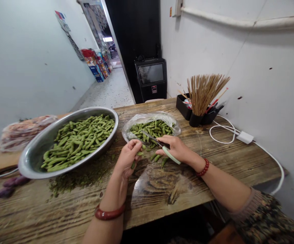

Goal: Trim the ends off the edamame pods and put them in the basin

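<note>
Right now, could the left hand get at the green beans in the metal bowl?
Probably yes: the left hand is right of the metal bowl, the green beans lie uncovered, and nothing visible blocks the way, though that hand holds pods.

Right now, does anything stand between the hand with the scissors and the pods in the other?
Nothing visible does: the scissors in the right hand are close to the green pods in the left hand, with only a gap between.

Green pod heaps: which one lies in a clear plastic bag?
The smaller heap, nearest the scissors; the larger heap fills the metal basin at picture left.
</note>
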The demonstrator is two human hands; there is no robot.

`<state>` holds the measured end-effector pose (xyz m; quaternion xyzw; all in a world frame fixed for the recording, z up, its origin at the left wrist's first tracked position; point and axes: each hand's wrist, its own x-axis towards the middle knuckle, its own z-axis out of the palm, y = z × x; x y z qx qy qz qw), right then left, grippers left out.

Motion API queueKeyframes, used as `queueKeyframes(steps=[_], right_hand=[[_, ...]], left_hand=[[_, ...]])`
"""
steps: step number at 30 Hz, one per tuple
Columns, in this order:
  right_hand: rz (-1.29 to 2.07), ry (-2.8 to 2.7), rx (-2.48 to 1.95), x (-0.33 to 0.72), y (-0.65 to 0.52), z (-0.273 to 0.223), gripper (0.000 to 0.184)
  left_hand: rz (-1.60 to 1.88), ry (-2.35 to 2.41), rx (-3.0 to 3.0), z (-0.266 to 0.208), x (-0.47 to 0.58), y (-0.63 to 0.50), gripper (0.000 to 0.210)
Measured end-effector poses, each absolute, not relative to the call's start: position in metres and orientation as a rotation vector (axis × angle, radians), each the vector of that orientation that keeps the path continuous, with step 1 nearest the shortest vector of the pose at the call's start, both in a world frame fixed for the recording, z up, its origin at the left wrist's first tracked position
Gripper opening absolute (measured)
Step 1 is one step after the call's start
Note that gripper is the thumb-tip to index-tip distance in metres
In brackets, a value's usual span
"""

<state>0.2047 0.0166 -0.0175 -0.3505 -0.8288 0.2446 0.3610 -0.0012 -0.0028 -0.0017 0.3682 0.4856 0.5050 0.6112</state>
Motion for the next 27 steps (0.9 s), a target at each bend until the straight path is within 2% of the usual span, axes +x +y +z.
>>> queueKeyframes(steps=[13, 27], right_hand=[[0.495, -2.288, -0.953, 0.2, 0.004, -0.015, 0.057], [0.407, -2.297, -0.946, 0.201, 0.003, -0.012, 0.047]], left_hand=[[1.258, 0.941, 0.708, -0.003, -0.002, -0.002, 0.033], [1.03, 0.991, 1.105, -0.004, 0.008, -0.011, 0.023]])
